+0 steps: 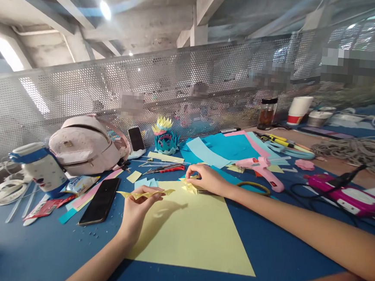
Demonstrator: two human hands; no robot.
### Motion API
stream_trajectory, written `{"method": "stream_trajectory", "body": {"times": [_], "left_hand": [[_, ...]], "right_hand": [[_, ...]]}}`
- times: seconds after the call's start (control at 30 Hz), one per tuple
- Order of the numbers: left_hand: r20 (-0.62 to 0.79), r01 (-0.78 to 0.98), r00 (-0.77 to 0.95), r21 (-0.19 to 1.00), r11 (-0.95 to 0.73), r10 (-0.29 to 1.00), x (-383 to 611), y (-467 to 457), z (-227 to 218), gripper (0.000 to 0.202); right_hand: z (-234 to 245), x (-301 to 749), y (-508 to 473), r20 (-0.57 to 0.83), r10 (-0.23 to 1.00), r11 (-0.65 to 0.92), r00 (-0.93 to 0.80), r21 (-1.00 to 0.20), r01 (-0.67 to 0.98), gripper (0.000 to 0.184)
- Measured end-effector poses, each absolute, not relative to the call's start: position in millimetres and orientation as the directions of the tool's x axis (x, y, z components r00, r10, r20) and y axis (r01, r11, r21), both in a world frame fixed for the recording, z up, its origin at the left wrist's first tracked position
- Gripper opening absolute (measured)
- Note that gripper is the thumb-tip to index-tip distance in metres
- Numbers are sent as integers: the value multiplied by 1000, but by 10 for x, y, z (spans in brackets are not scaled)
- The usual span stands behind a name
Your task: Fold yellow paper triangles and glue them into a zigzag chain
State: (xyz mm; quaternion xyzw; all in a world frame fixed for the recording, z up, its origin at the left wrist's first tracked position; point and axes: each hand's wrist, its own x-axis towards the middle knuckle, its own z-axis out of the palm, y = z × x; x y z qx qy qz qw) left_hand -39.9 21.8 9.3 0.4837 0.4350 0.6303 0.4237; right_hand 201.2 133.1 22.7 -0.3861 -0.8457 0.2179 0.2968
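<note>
My left hand [136, 212] pinches a pale yellow folded paper strip [147, 194] with pointed edges, held above a large yellow paper sheet [193, 232]. At the far edge of that sheet, my right hand [208, 179] is closed on a small folded yellow paper piece [190, 187]; the fingers partly cover it. Beyond the hands stands a layered paper lotus [165, 136] with dark blue lower petals and yellow top petals. Red-handled scissors [172, 168] lie between the lotus and the sheet. Light blue paper scraps [147, 183] lie just behind my left hand.
A pink glue gun [263, 168] and a brown tape ring [253, 188] lie by my right forearm. At left are a black phone [101, 201], a pink backpack [83, 145] and a cup [42, 168]. Blue paper [229, 146] lies behind; a magenta device [348, 194] with cable sits right.
</note>
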Motion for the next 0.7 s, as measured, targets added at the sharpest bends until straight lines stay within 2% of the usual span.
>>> {"method": "stream_trajectory", "body": {"times": [0.27, 0.47, 0.7], "left_hand": [[242, -92, -176, 961, -260, 954, -393, 203, 120, 21], [240, -89, -182, 962, -259, 954, -390, 201, 122, 21], [225, -94, -197, 964, -247, 954, -370, 195, 121, 21]], "right_hand": [[270, 1943, 1271, 315, 796, 508, -516, -812, 288, 29], [269, 1914, 1202, 279, 791, 455, -545, -863, 218, 23], [324, 1877, 1080, 261, 776, 402, -574, -906, 131, 31]]}}
